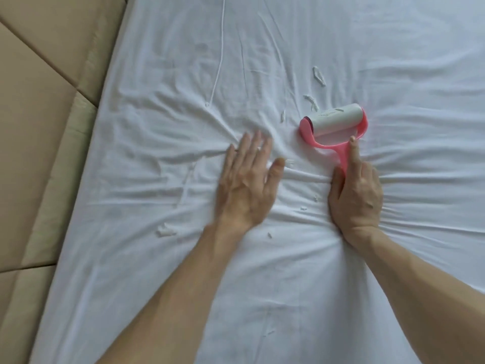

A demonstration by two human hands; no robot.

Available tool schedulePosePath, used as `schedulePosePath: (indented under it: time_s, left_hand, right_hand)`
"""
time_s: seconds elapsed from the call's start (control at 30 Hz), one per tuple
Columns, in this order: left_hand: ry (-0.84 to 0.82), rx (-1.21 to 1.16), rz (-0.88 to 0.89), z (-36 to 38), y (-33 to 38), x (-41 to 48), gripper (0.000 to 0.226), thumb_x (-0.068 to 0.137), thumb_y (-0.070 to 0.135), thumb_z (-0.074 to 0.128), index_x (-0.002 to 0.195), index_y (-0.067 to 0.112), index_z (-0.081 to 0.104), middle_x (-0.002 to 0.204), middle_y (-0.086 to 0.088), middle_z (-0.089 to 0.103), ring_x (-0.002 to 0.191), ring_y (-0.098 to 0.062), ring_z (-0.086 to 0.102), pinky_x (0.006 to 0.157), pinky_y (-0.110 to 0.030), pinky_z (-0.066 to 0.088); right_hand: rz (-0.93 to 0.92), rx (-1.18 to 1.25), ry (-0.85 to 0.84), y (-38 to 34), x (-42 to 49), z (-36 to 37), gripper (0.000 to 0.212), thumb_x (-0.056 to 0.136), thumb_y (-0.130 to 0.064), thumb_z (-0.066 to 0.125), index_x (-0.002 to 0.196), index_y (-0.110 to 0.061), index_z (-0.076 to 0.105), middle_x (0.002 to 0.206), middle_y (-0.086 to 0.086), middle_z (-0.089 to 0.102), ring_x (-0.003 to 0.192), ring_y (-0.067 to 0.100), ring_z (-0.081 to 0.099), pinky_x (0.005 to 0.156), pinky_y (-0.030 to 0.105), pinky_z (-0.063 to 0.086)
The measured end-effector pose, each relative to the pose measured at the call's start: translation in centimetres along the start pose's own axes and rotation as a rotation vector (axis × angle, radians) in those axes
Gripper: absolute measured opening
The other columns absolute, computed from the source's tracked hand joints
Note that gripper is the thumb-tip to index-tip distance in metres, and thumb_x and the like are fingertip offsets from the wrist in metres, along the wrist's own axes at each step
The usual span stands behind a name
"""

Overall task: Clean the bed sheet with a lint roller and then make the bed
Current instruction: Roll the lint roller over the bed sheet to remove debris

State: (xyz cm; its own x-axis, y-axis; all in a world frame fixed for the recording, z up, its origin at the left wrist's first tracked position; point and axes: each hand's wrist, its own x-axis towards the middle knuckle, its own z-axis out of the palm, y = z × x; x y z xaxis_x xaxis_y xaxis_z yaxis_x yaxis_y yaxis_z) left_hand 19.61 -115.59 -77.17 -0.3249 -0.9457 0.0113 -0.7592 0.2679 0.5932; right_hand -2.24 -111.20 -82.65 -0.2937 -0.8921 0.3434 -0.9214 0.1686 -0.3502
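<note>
The right hand (354,190) grips the pink handle of the lint roller (333,127), its fingers curled round the stem and the forefinger laid straight along it, the tip reaching the fork of the frame. Just beyond that fingertip the roller's white drum sits on the bed sheet (288,285), cradled between two pink side arms and tilted a little, its far end higher in the view; a few pale flecks cling to the drum's surface. Past the drum, small white scraps of lint (319,76) lie scattered on the cloth, and more bits sit close to the wrist and off to the left of the grip. The sheet is white and bunched into ridges that fan out from under the heel of the gripping hand. To the left of the roller, near it but apart, the left hand (249,185) lies flat, palm down, fingers straight and slightly spread, pressing the fabric. Both forearms are bare. A thin white cord (219,61) trails across the sheet farther left, and a tan padded headboard (39,127) borders the bed beyond it.
</note>
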Motion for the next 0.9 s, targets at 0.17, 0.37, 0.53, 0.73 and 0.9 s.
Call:
schedulePosePath:
  time_s: [0.17,0.37,0.53,0.73,0.9]
  left_hand:
    - [-0.029,-0.575,0.027,-3.4,4.9,-1.1,0.041,0.108,0.042,0.037,0.134,0.026,0.065,0.125,0.012,0.071,0.122,0.003,0.060,0.101,-0.025,0.048]
    - [0.114,-0.112,-0.044,-6.6,-0.3,10.7,0.047,0.103,0.040,0.036,0.134,0.020,0.063,0.136,0.003,0.065,0.128,-0.015,0.057,0.107,-0.027,0.042]
    - [-0.257,0.020,0.030,-1.8,2.8,21.0,0.064,0.107,0.057,0.021,0.158,0.021,0.034,0.168,-0.009,0.021,0.157,-0.021,0.010,0.127,-0.039,0.005]
    - [-0.394,-0.064,0.128,2.6,2.7,21.5,0.077,0.097,0.071,0.003,0.154,0.036,0.040,0.165,0.014,0.027,0.155,-0.002,0.008,0.128,-0.036,-0.001]
    - [-0.472,-0.495,-0.093,-2.7,1.4,15.2,0.064,0.105,0.057,0.032,0.099,0.018,0.083,0.111,0.005,0.077,0.117,-0.006,0.066,0.110,-0.031,0.042]
  right_hand:
    - [0.009,0.016,0.000,-0.1,0.2,0.1,0.060,0.101,-0.019,0.046,0.158,-0.013,0.026,0.093,0.020,0.057,0.084,0.039,0.051,0.074,0.050,0.040]
    - [0.004,0.047,0.000,0.1,0.4,0.1,0.061,0.101,-0.021,0.046,0.158,-0.014,0.026,0.089,0.018,0.055,0.080,0.038,0.049,0.071,0.050,0.040]
    - [0.009,0.065,0.003,0.6,0.6,0.5,0.060,0.100,-0.020,0.048,0.157,-0.013,0.030,0.088,0.015,0.055,0.078,0.036,0.049,0.070,0.048,0.041]
    - [0.015,0.076,-0.012,0.8,0.6,0.8,0.059,0.099,-0.022,0.050,0.155,-0.014,0.033,0.086,0.013,0.056,0.077,0.034,0.050,0.068,0.046,0.042]
    - [0.023,0.079,-0.017,0.8,0.4,0.4,0.061,0.097,-0.021,0.053,0.154,-0.014,0.033,0.086,0.014,0.055,0.076,0.036,0.050,0.067,0.046,0.043]
